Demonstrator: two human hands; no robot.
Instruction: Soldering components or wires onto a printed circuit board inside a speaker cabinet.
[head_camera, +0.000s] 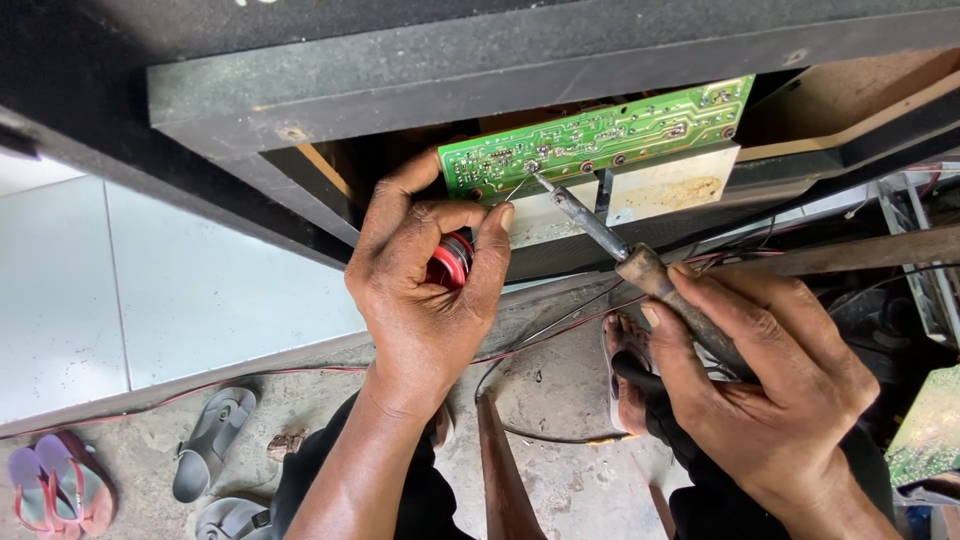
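The right hand (775, 400) is gripping a soldering iron (600, 232), its long axis slanting up-left to the green board (600, 135). The left hand (425, 290), fingers closed around a red spool (450, 262), is feeding solder wire (516, 188) to the tip.

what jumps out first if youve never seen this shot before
The bright green circuit board at top centre, set in a black cabinet. The right hand holds a soldering iron with its tip on the board, and the left hand grips a red spool, feeding thin wire to the same spot.
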